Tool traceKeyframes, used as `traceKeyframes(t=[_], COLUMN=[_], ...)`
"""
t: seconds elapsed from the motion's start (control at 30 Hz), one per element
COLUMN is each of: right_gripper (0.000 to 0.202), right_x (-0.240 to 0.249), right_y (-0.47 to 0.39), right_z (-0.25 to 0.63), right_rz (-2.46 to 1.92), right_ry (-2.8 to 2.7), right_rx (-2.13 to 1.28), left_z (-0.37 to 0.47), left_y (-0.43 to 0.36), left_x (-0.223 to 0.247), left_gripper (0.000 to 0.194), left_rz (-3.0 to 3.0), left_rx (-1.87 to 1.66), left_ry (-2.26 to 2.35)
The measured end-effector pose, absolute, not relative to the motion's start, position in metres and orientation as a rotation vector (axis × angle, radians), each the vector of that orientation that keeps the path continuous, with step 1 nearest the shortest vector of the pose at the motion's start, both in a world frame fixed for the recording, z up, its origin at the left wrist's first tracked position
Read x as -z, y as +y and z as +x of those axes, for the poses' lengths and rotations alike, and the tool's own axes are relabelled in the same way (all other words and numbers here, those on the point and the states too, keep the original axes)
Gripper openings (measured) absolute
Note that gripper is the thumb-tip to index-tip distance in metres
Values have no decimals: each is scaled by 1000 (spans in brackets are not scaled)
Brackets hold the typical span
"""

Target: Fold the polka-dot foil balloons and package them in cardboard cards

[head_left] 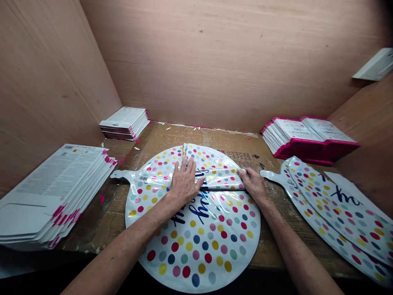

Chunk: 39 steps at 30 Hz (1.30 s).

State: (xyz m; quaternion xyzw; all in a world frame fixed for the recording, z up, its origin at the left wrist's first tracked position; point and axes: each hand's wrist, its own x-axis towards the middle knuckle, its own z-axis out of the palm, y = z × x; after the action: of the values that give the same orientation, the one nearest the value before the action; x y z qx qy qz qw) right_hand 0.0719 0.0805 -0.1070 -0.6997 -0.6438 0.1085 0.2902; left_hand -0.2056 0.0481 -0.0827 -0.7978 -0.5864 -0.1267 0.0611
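A flat, round foil balloon (196, 254), white with coloured dots and dark blue lettering, lies in front of me. Its neck points left, and a band of it is folded over across the middle. My left hand (185, 182) rests palm down on the balloon with fingers stretched out, pressing near the upper middle. At the right end of the folded band, my right hand (254, 183) pinches the edge between thumb and fingers. Further right lie overlapping flat dotted balloons (344, 213), their necks also toward the left.
Brown cardboard (215, 133) covers the work surface, with pink and white scraps on it. Printed white card sleeves (49, 176) are piled at left, with a smaller pile (124, 118) behind. Pink-edged packs (310, 133) stand back right. Wooden panels (215, 61) enclose three sides.
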Motion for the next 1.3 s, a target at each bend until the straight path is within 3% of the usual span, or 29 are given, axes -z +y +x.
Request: traceKeyframes(t=[0.13, 0.27, 0.33, 0.53, 0.63, 0.8, 0.9, 1.03, 1.1, 1.2, 1.3], right_gripper=[50, 40, 39, 23, 19, 18, 38, 100, 96, 54, 45], right_x=[94, 75, 69, 58, 46, 36, 40, 50, 59, 73, 80], right_y=[62, 51, 57, 50, 21, -23, -46, -64, -62, -53, -45], right_z=[61, 40, 25, -9, -6, -31, -50, -32, -17, -8, -11], right_rz=[-1712, -1200, -1162, -1849, -1961, -2089, -1765, -900, -784, -793, -783], right_ry=[-1804, -2575, -2829, -2834, -2763, -2456, -2476, -2588, -2592, -2638, -2735], right_rx=[71, 219, 227, 175, 62, -59, -210, -299, -163, 37, -22], left_z=[-212, -215, -215, -219, -222, -204, -195, -218, -242, -272, -289], left_y=[50, 47, 47, 59, 52, -10, -38, -39, -39, -48, -58], left_x=[105, 110, 108, 105, 91, 66, 67, 68, 66, 65, 69], left_gripper=[76, 76, 79, 89, 84, 65, 53, 33, 32, 40, 35], left_rz=[-2276, -2328, -2352, -2390, -2438, -2389, -2308, -1974, -2179, -2442, -2355], left_rx=[271, 355, 399, 467, 586, 1384, 1933, 2467, 2243, 1196, 927], left_ry=[-2096, -2079, -2098, -2202, -2241, -2703, -3074, -3174, -3256, -3109, -2485])
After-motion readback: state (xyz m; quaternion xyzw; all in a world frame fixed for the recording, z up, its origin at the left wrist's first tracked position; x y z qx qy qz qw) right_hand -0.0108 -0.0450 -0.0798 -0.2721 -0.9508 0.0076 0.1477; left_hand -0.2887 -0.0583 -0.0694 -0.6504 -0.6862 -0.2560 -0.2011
